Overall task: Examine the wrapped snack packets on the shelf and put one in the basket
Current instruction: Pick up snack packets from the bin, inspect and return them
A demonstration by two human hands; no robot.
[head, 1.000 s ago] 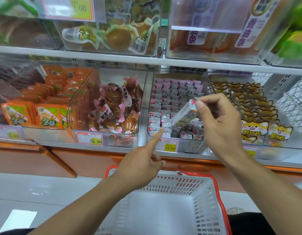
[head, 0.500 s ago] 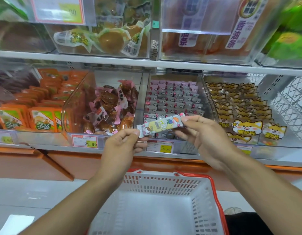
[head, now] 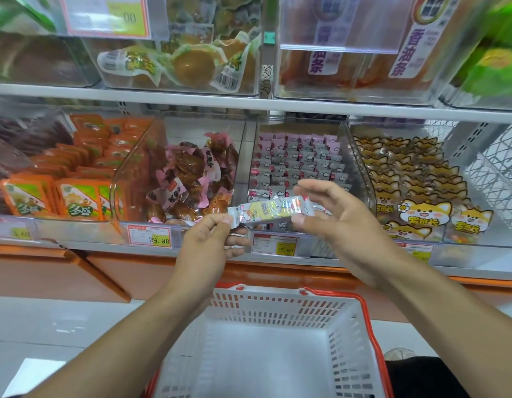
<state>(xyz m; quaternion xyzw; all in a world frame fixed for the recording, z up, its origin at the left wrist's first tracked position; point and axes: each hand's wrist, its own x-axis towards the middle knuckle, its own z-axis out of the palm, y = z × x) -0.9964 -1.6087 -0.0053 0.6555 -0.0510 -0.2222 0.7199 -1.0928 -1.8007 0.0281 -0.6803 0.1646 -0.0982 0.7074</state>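
A long silver and yellow snack packet lies level between my two hands, in front of the shelf. My left hand pinches its left end between thumb and forefinger. My right hand holds its right end with the thumb under it and the other fingers spread loosely above. Behind the packet is the clear bin of small pink and grey packets. The white basket with a red rim sits below my hands, with nothing in it.
Clear bins line the shelf: orange packets at left, brown pink-wrapped snacks beside them, yellow cat-print packets at right. Price tags run along the shelf front. An upper shelf holds bigger bins. An orange cabinet base stands below.
My right hand lifted the packet from the bin and turned it level. My left hand came up from pointing and took its left end. Now the right fingers have loosened and spread.
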